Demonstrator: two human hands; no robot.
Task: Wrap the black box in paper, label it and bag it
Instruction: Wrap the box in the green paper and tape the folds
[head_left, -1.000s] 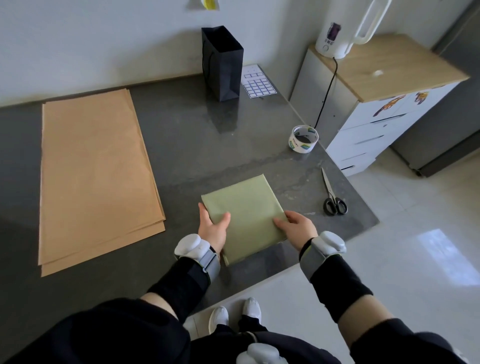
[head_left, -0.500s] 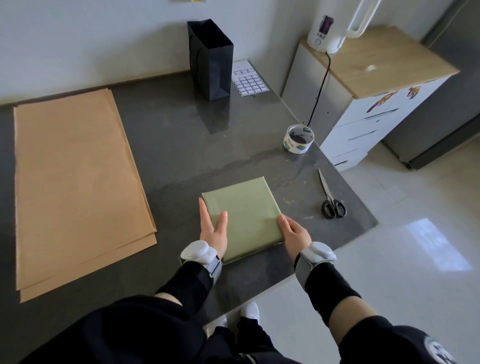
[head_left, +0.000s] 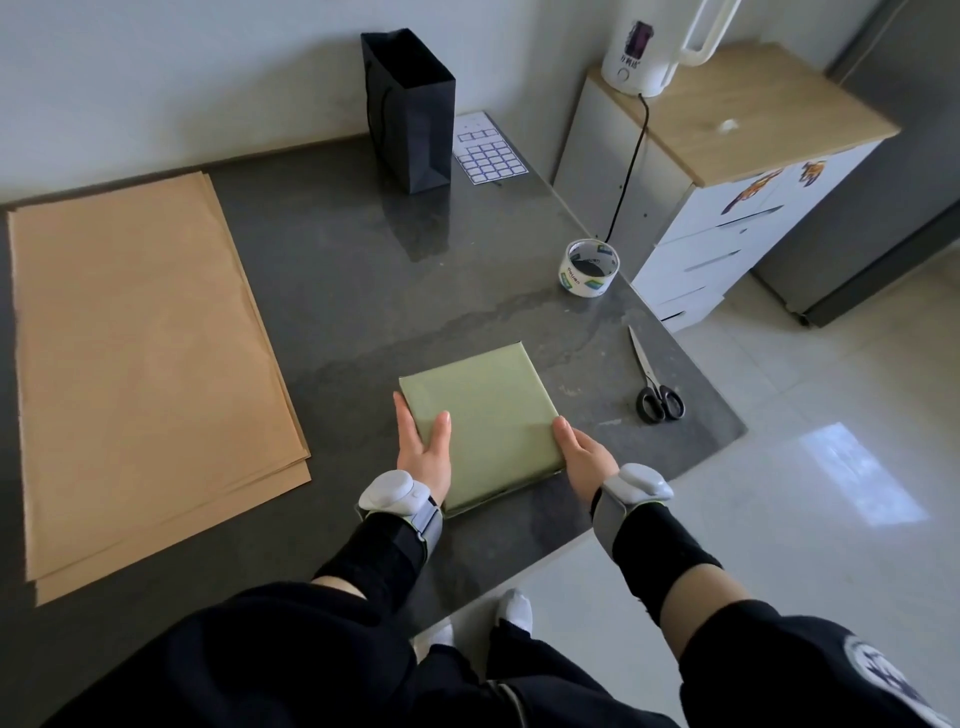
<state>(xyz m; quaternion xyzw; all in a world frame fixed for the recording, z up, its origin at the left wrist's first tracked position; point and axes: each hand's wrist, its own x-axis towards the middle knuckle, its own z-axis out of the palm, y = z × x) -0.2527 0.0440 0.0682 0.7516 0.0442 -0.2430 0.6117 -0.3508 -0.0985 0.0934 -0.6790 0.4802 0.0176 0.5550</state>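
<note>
Box (head_left: 483, 426) sits near the front edge of the bench (head_left: 337, 270), directly in front of me, fully covered in pale green paper. No black shows and no loose flap shows on the top face, but I cannot see the underside or the seams. The outline is nearly square, so I won't call a long axis. It is turned slightly, the sides that run away from me leaning to my left. My left hand (head_left: 423, 452) lies along the left side with fingers straight against the edge and thumb flat on the top face, touching rather than gripping. My right hand (head_left: 584, 457) is at the near right corner with the thumb up against the edge. Its fingers are hidden behind the hand, so I cannot tell whether they curl round the box or just press on it. The hands flank the box with its full width between them. Judgement: wrapping looks finished and labelling is next. The relation that matters is that the label sheet (head_left: 491, 150) lies flat at the back of the bench, well beyond the box, almost straight ahead and a touch to my right. It is just beside the base of the upright black bag (head_left: 410, 109), on the bag's right. The reach goes forward over the box, and the right hand has the slightly more direct line. The tape roll (head_left: 589, 267) and scissors (head_left: 654, 384) are also on the right, between box and sheet, so that arm should pass inboard of them. Bagging later means carrying the box along the same forward line, slightly left. The kraft paper stack (head_left: 140, 364) at far left is out of the path.
</note>
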